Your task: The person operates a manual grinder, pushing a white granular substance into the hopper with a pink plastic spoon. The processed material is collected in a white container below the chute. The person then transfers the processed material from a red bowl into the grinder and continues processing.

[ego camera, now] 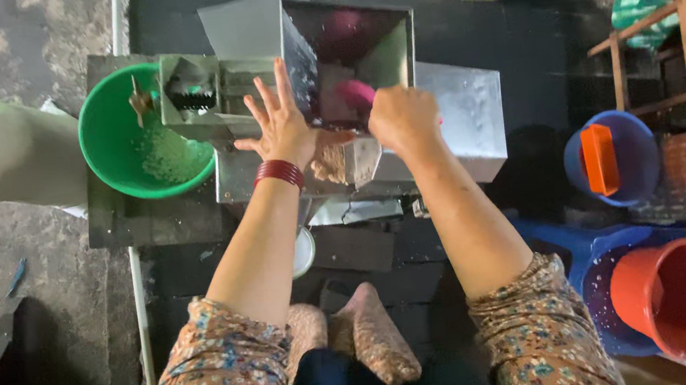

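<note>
A steel machine (465,115) with a square metal hopper (351,50) stands on the dark floor in front of me. My left hand (279,121) rests flat on the hopper's near left edge, fingers spread, a red bangle on its wrist. My right hand (402,114) is closed over the hopper's near rim, gripping a pink object (358,92) that dips into the hopper. To the left, the machine's spout (191,98) hangs over a green bowl (103,145) that holds pale green pieces (166,154).
A blue bucket (640,171) with an orange scoop (599,159) stands at the right. Below it an orange bucket (674,294) sits in a blue tub (592,274). A wooden stool (678,51) stands at the far right. My feet (353,332) rest near the machine.
</note>
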